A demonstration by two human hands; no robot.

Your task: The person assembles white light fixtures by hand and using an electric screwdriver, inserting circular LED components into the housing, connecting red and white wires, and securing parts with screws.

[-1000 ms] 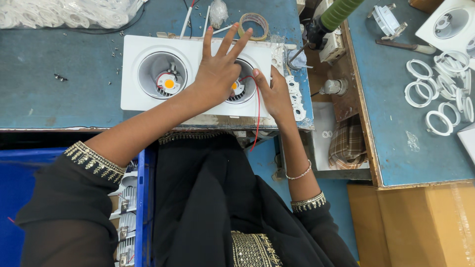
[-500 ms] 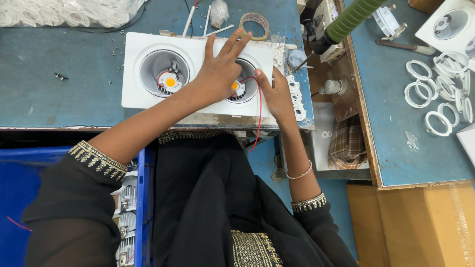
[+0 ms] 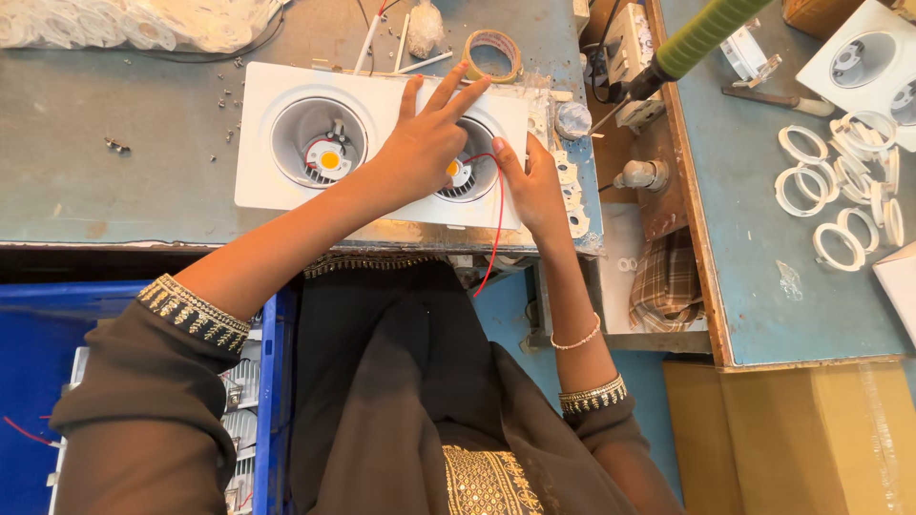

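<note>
A white double downlight housing (image 3: 262, 124) lies on the blue-grey bench, with two round recesses. The left recess shows a yellow light chip (image 3: 330, 159) with red wiring. My left hand (image 3: 425, 143) lies flat over the right recess, fingers spread and pressing on the housing. My right hand (image 3: 532, 186) rests on the housing's right edge, its fingertips pinching a thin red wire (image 3: 496, 224) that runs from the right recess down over the bench edge.
A tape roll (image 3: 492, 52) lies behind the housing. A green-handled screwdriver (image 3: 701, 38) hangs at upper right. White rings (image 3: 840, 191) and another white housing (image 3: 863, 62) sit on the right bench. A blue crate (image 3: 272, 381) with metal heat sinks stands at lower left.
My left hand's fingers have closed a little and shifted slightly over the right recess. The hanging screwdriver has swung. My right hand stays at the housing's right edge.
</note>
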